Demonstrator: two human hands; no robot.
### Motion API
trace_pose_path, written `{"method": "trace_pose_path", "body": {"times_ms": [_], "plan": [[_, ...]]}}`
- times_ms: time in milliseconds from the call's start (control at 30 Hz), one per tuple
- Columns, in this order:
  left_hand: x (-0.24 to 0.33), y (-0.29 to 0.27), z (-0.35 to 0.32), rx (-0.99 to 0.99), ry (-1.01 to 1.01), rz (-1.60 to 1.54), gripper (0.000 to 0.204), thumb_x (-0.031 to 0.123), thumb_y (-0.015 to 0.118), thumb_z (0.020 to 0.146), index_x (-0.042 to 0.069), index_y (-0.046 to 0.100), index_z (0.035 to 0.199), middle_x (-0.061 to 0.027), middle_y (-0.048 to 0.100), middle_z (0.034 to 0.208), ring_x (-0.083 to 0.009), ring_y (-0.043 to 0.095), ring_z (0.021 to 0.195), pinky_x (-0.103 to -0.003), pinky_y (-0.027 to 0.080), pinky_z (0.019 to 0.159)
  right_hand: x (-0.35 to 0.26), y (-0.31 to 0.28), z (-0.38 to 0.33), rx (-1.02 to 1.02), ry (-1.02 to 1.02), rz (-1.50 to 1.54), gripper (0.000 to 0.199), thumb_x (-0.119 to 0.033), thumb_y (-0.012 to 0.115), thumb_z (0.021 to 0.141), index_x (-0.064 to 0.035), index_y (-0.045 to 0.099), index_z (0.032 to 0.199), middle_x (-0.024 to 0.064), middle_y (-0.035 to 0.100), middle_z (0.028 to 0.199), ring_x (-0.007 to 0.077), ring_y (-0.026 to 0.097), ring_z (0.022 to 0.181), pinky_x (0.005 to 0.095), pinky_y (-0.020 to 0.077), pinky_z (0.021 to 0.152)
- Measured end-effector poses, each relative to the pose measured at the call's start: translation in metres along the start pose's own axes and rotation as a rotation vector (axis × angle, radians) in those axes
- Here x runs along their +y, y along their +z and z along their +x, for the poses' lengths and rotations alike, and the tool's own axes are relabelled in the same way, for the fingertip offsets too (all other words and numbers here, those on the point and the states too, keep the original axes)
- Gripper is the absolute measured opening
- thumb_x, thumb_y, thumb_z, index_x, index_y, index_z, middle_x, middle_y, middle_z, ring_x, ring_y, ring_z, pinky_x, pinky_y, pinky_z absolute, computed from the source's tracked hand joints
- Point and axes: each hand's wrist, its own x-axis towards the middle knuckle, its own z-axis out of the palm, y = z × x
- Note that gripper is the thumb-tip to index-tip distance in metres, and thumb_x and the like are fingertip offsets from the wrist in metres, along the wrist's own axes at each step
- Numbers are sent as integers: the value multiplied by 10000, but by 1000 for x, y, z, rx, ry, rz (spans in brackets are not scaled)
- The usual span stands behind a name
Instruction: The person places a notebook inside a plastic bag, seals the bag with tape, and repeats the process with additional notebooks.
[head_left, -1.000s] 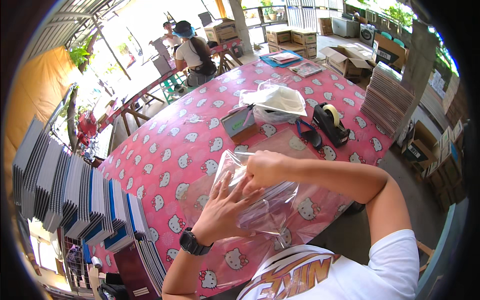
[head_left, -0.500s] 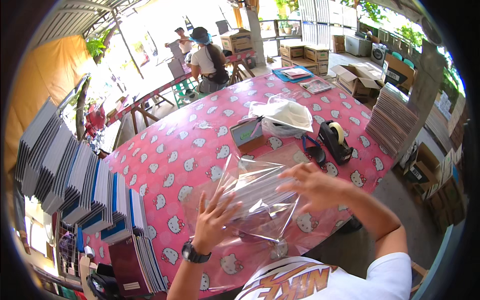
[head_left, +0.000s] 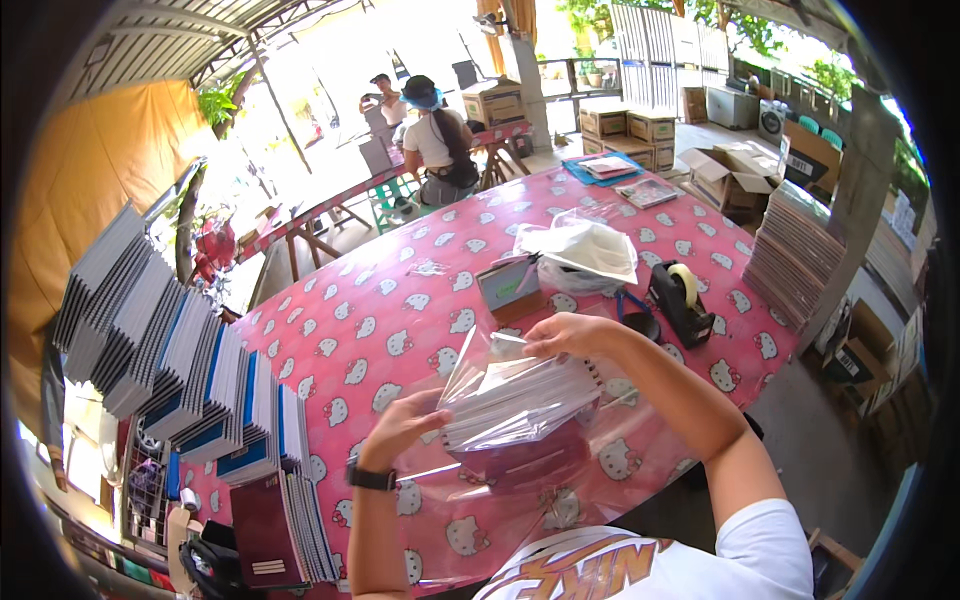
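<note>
Clear film (head_left: 530,434) covers notebooks (head_left: 520,400) beside our left fingers (head_left: 424,402), grip unclear — our right fingers (head_left: 545,333) pinch film; overpulling may tear it.

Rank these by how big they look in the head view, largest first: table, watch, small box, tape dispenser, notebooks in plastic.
1. Table
2. Notebooks in plastic
3. Tape dispenser and small box: too close in size to rank surely
4. Watch
</note>
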Motion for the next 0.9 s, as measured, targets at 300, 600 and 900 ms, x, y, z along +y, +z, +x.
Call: {"method": "trace_pose_path", "body": {"times_ms": [300, 600, 900], "plan": [[22, 32, 21, -242, -60, -234, 506, 151, 728, 735, -16, 528, 1169, -63, 628, 996, -95, 578, 870, -227, 464, 760, -66, 7, -32, 138, -456, -152, 264, -73, 694, 744, -11, 622, 991, 57, 652, 881, 86, 584, 806, 235, 472, 735], [26, 35, 35, -237, -68, 81, 298, 111, 722, 707, -10, 654, 971, -52, 660, 887, -94, 600, 743, -224, 483, 670, -12, 3, -33, -74, -181, -152, 496, -225, 748, 671, -25, 588, 1096, 99, 633, 982, 177, 567, 930, 314, 439, 846], [56, 46, -22, -198, 533, 794, 509, 188, 655, 731, 69, 515, 1205, -121, 528, 1208, -285, 501, 1116, -378, 404, 935, -15, 26, -92, 16, -764, -718, 501, -273, 682, 725, -58, 556, 1159, 123, 557, 1178, 266, 481, 1158, 404, 347, 991]]}}
